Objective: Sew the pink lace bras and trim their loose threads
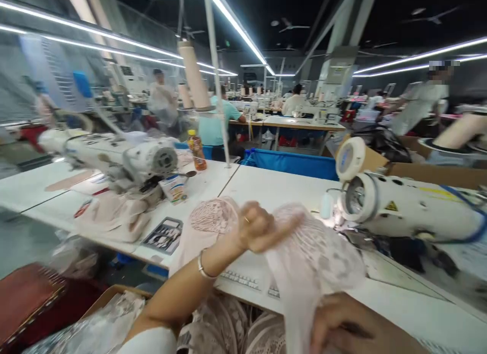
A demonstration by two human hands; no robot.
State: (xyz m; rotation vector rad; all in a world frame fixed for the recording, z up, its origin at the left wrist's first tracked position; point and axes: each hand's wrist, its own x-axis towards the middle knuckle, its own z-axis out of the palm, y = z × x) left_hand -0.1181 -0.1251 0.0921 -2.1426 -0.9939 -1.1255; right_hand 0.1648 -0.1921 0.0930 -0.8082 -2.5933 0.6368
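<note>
A pale pink lace bra (323, 247) with rounded cups is spread over the front of the white table. My left hand (256, 227), with a ring and a bracelet, is across its middle. Its fingers are mostly curled, and one stretches right along the upper edge of the right-hand cup; motion blurs the fingertips. Lower right, my right hand (338, 321) has its fingers closed around a hanging strip of the same fabric. The other cup (213, 215) lies left of my left hand. More lace fabric (224, 326) is on my lap.
Sewing machines stand right (414, 204) and left (125, 156). On the white table (262, 184) are a grey tray of small parts (163, 236), pink fabric pieces (114, 215) and a bottle (197, 150). A blue bin (297, 163) is behind it. Several people sit or stand farther back.
</note>
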